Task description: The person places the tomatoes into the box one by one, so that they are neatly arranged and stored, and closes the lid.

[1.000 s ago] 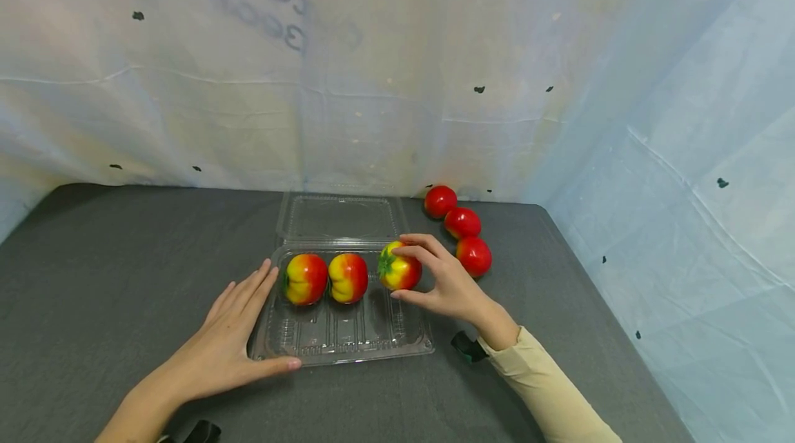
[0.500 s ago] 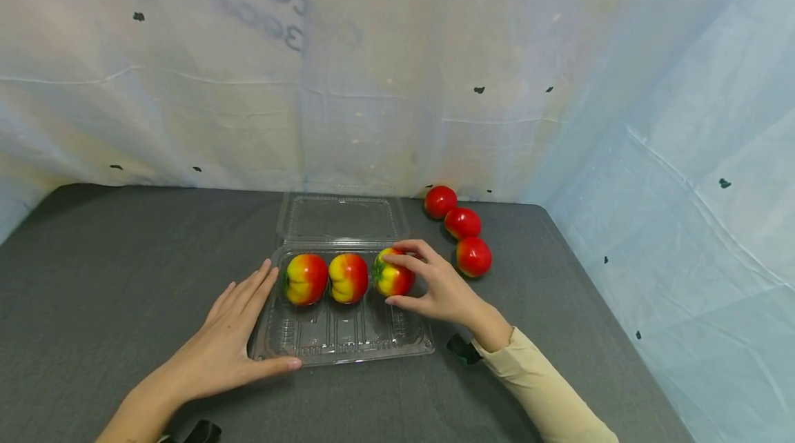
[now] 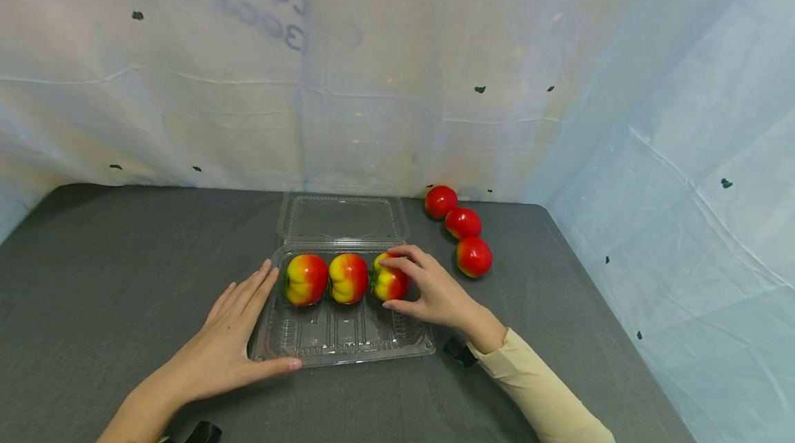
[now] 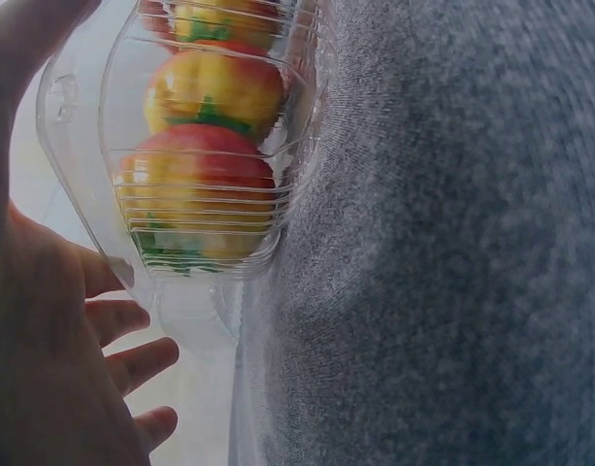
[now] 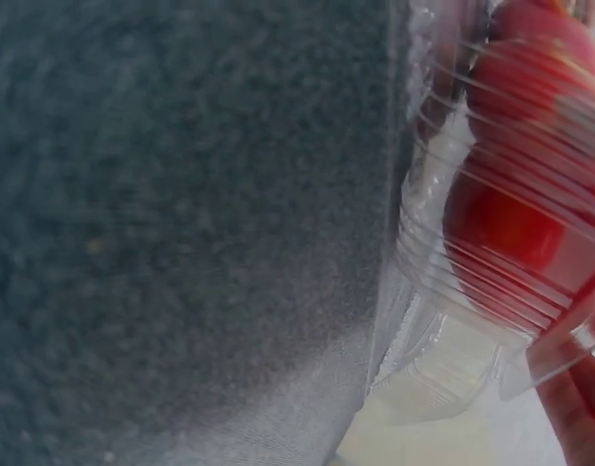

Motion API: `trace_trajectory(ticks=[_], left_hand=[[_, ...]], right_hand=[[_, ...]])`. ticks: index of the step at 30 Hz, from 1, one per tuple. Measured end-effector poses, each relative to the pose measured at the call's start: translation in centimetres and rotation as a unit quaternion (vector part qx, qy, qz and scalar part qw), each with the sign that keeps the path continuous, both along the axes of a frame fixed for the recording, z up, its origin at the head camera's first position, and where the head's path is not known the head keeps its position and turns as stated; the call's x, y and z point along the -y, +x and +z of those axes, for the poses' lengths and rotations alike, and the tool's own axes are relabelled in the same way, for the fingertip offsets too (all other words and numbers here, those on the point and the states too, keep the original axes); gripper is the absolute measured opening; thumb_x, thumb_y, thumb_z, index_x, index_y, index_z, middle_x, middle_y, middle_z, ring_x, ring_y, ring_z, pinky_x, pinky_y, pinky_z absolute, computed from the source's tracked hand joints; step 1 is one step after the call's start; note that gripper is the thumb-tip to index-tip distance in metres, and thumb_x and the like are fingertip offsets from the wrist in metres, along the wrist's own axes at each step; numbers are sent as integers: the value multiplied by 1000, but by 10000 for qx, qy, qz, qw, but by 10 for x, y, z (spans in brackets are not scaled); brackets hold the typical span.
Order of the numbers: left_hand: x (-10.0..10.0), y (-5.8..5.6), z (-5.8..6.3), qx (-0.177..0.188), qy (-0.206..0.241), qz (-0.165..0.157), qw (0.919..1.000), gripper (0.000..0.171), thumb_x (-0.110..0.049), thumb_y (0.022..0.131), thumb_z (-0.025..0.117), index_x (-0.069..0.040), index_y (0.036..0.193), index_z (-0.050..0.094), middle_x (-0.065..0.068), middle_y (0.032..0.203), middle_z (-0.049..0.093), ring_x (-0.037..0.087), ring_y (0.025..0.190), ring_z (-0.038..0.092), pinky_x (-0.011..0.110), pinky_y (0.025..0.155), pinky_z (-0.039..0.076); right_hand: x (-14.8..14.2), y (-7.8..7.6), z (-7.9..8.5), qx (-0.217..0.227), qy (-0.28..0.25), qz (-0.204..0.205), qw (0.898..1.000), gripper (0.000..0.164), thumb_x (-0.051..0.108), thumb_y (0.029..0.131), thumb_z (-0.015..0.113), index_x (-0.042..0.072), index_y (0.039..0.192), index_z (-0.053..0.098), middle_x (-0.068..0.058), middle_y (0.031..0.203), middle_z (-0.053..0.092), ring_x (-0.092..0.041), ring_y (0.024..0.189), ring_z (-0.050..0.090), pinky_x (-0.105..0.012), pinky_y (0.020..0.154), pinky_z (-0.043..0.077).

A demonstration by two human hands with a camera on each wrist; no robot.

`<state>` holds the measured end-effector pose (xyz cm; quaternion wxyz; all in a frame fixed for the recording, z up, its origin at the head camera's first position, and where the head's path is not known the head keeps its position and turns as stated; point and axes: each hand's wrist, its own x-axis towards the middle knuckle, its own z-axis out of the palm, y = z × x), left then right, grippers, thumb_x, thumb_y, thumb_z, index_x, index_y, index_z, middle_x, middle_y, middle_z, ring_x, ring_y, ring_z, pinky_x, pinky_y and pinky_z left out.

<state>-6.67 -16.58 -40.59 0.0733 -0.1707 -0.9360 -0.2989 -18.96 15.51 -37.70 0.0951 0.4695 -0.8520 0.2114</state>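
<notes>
An open clear plastic clamshell container [image 3: 348,353] lies on the grey table. Two glossy red-and-yellow fruits with lobed sides and green leafy tops, a left fruit [image 3: 306,279] and a middle fruit [image 3: 348,278], sit side by side along its back half. At the right end of that row, my right hand [image 3: 435,291] holds a third such fruit [image 3: 390,279] between thumb and fingers, its green top facing left. My left hand [image 3: 230,346] rests with straight, spread fingers along the container's left edge, thumb at the front rim. Through the ribbed wall, the left wrist view shows the nearest fruit [image 4: 200,189].
Three more red fruits stand in a slanting line right of the container: a back one [image 3: 441,202], a middle one [image 3: 463,223] and a front one [image 3: 474,257]. The container's lid [image 3: 341,217] lies folded back toward the pale sheet wall [image 3: 373,119].
My right hand has moved left and slightly toward the front with its fruit, bringing it beside the middle fruit. The left hand and container have stayed in place.
</notes>
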Motion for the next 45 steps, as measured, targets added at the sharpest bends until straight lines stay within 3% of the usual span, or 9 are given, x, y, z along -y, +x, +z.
trace_trajectory(ticks=[20,31,45], left_hand=[[1,-1,0,98,-18,37,9999,120,-67,69,73,-18,156,6,11,162,6,36,145,16,52,118,1],[1,-1,1,132,-53,59,9999,120,-68,69,72,-18,156,6,10,162,6,36,145,16,51,119,1],[1,0,1,92,-62,35,9999,120,-67,70,72,-18,156,5,9,162,5,34,145,15,49,119,-1]], right_hand=[[5,1,5,343,434,-62,9984,60,34,77,81,14,129,59,-6,133,53,-18,118,51,-38,96,42],[-1,2,5,269,161,-109,9994,63,36,76,81,15,130,58,-7,134,52,-20,120,50,-41,97,42],[-23,2,14,200,-407,-593,9972,56,33,81,76,11,129,58,-7,136,50,-22,124,49,-44,102,43]])
